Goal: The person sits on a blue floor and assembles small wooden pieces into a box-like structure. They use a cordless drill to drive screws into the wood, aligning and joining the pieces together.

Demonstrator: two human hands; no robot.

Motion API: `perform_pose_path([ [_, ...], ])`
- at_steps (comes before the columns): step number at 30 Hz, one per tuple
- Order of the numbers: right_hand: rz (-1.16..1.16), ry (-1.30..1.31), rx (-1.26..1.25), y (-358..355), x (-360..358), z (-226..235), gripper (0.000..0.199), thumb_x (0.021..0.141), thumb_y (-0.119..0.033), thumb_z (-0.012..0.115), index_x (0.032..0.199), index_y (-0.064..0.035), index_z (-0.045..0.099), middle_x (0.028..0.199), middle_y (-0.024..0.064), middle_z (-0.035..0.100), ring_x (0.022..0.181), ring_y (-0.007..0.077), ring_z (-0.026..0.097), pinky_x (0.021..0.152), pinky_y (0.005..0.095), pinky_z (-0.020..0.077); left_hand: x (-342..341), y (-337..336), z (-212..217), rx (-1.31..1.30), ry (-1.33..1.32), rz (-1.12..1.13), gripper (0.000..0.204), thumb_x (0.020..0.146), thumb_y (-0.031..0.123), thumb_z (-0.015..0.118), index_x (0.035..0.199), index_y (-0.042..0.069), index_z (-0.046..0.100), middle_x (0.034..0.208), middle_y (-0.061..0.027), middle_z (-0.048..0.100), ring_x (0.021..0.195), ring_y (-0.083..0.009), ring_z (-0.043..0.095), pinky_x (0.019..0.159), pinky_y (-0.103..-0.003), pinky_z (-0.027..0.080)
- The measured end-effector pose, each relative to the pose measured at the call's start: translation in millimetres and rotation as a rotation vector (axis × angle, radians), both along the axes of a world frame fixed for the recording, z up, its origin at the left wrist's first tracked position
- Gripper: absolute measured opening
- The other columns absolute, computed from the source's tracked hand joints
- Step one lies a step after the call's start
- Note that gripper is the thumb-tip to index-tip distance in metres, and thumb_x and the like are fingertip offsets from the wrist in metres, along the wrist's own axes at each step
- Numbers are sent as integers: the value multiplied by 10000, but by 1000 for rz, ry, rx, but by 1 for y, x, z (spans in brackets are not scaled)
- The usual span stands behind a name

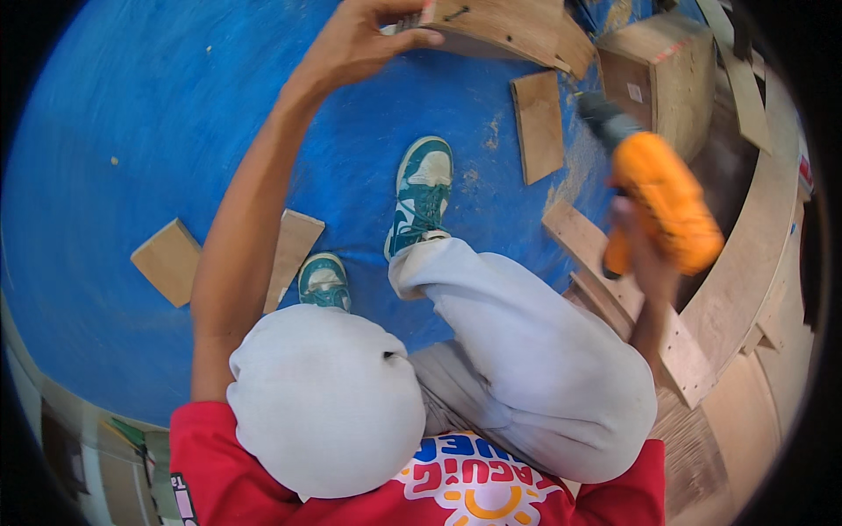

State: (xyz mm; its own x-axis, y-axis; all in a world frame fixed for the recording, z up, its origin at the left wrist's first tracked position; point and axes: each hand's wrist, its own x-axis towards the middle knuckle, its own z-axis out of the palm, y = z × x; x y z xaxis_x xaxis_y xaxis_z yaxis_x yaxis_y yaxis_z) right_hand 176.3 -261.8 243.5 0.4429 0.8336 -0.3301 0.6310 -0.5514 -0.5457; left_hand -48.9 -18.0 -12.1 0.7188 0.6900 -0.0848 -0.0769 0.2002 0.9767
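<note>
My right hand point(647, 250) is wrapped round the handle of an orange cordless drill point(662, 188), slightly blurred by motion. The drill's dark chuck points up and left, its tip close to the right end of a wooden board piece point(500, 26) at the top. At that piece's left end, my left hand point(373, 33) grips with thumb and fingers. Small thin metallic things, perhaps screws, show between the thumb and fingers. A dark mark and a small dark hole are on the board's face. Its upper part is cut off by the picture's edge.
A blue sheet point(132, 105) covers the floor. Loose boards lie about: one short board point(538, 127) below the drill tip, another point(168, 261) at left. A wooden box point(671, 79) stands top right, with long planks point(631, 302) along the right. My shoes point(424, 188) rest on the sheet.
</note>
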Motion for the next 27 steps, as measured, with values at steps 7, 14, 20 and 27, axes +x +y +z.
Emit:
perform_pose_path([
  [7,182,-496,-17,-106,3,-209,592,863,-78,722,1429,-45,552,1101,181,710,946,369,713,803,416,573,-7,3,-28,190,84,38,353,925,239,784,1258,128,749,1146,-100,770,1058,-212,723,969,-382,579],
  [14,232,-627,-58,-130,11,-279,682,832,-11,684,1488,-68,506,1156,151,635,1043,350,640,924,446,502,0,6,-14,-156,-67,-24,317,948,43,738,1250,-47,705,1131,-60,756,1005,-107,666,928,-279,542],
  [20,304,-451,-231,-116,13,-274,810,771,-40,764,1521,-43,458,1253,199,553,1167,394,571,1062,464,434,-2,8,-1,-83,-8,-59,311,959,56,731,1250,-52,701,1113,-36,751,978,-96,659,905,-275,547],
  [27,69,235,176,9,35,-195,798,827,-245,872,1494,-25,493,1527,176,499,1379,296,512,1137,426,445,0,3,-5,-127,-32,-6,315,955,51,735,1250,-55,700,1113,-48,753,974,-99,667,889,-270,553],
])
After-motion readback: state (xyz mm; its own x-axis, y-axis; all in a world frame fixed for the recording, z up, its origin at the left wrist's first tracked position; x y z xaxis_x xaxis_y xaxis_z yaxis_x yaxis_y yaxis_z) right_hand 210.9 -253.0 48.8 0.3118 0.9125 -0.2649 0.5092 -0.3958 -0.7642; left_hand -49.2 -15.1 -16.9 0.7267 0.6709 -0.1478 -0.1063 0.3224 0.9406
